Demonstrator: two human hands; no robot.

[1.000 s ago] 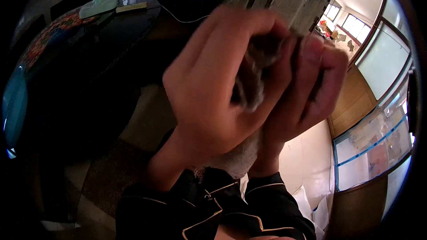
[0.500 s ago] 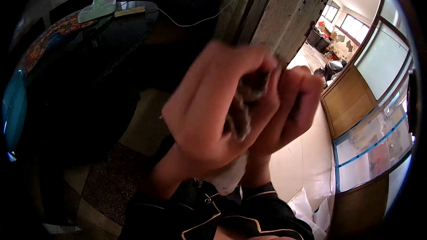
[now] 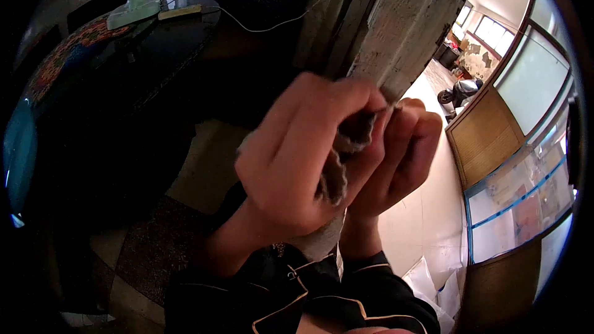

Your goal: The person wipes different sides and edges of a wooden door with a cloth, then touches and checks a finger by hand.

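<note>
My left hand (image 3: 303, 148) is closed around a crumpled grey cloth (image 3: 334, 179), whose fuzzy folded edges show between the fingers. Against it on the right, my right hand (image 3: 411, 148) is closed too, fingers curled and fingertips meeting the left hand's near the top. A paler stretch of the cloth hangs below, between my wrists. How much of it lies inside the right hand is hidden by the fingers. Both hands are raised in front of my chest, over dark sleeves with light piping.
A worn wooden door post (image 3: 402, 31) rises just beyond my hands. At left, a dark glass-topped table (image 3: 167, 55) carries a fan (image 3: 133, 12) and a power strip (image 3: 179, 12) with a white cord. Glazed wooden panels (image 3: 489, 130) line the right; white bags (image 3: 427, 281) lie on the pale floor.
Both hands have shifted slightly downward and stay pressed together. The cloth remains in them, and its folds between the left fingers look a little different.
</note>
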